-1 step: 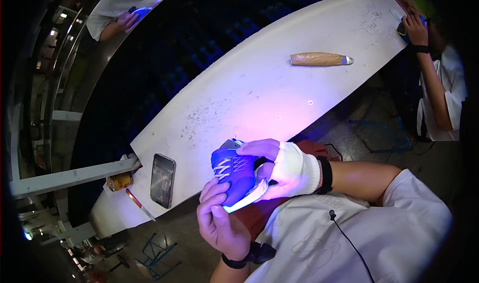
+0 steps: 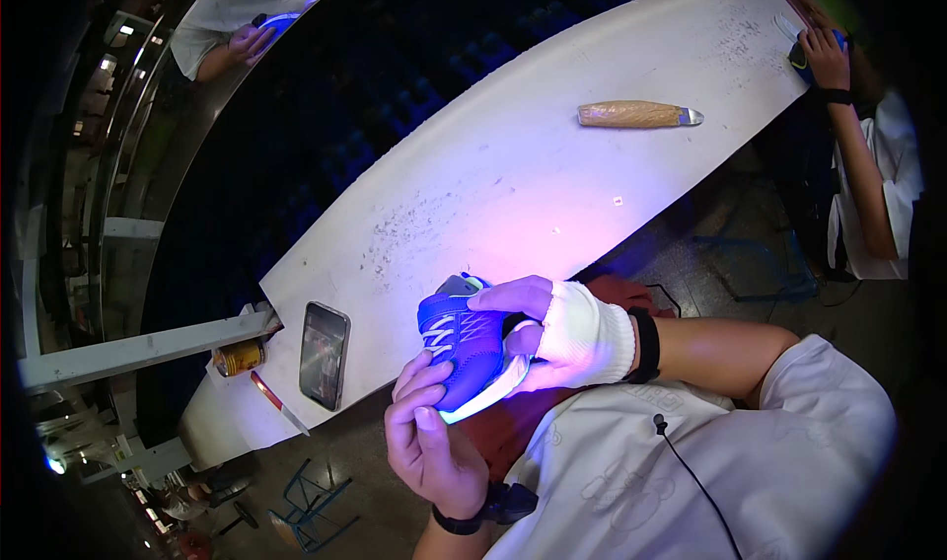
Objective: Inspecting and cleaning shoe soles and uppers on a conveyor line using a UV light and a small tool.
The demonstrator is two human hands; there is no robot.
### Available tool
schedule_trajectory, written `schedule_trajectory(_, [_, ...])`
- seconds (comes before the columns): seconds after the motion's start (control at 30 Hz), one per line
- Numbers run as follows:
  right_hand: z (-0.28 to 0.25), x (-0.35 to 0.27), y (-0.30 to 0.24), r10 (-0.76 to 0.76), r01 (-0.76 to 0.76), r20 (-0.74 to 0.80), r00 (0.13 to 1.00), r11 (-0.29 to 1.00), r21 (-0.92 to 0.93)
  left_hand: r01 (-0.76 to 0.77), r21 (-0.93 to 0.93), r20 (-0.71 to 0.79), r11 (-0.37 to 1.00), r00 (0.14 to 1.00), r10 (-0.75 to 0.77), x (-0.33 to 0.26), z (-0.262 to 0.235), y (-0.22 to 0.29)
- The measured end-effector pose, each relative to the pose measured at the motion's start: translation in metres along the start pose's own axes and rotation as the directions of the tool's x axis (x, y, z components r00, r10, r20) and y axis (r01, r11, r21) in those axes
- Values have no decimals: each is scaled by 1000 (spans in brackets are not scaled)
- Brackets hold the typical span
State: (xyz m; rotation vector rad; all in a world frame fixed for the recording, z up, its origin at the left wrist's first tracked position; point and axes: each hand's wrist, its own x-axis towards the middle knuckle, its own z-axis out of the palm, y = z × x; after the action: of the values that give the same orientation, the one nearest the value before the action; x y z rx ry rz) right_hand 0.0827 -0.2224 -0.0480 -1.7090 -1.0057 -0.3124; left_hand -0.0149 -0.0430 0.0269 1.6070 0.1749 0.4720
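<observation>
Over the near edge of the table I hold a small blue sneaker (image 2: 475,348) with pale crossed laces and a whitish sole (image 2: 483,400) that glows in the violet light. My bare left hand (image 2: 434,447) pinches its toe end between thumb and fingers. Around the heel and collar closes my right hand (image 2: 577,338), in a white knit glove with bare fingertips. Something dark sits inside the shoe's opening; what it is I cannot make out. Both wrists carry black bands.
On the white table (image 2: 444,229) lie a phone (image 2: 324,356), a red-handled knife (image 2: 271,394) and a brown-wrapped tool with a metal tip (image 2: 631,115). A yellow can (image 2: 237,359) stands by the metal bar (image 2: 138,351). A co-worker's hand (image 2: 827,62) works far right; another person's hand (image 2: 247,47) is far left.
</observation>
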Motion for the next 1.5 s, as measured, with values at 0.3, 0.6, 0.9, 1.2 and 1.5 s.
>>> schedule_trajectory(0.3, [4, 19, 10, -106, 113, 111, 988, 992, -58, -241, 394, 428, 887, 902, 55, 33, -36, -7])
schedule_trajectory(0.6, [28, 19, 32, -134, 133, 60, 989, 991, 18, -193, 311, 404, 931, 913, 55, 26, -65, -23])
schedule_trajectory(0.9, [57, 3, 19, -70, 73, 51, 996, 995, -67, 402, 402, 190, 822, 842, -505, 24, -53, -16])
schedule_trajectory(1.2, [64, -14, 22, -102, 100, -9, 995, 985, -140, 181, 698, 256, 692, 840, -478, 41, -50, 8])
schedule_trajectory(1.5, [42, 1, -5, 529, -516, -180, 829, 849, 117, -140, 539, 368, 831, 926, -83, 55, -27, 18])
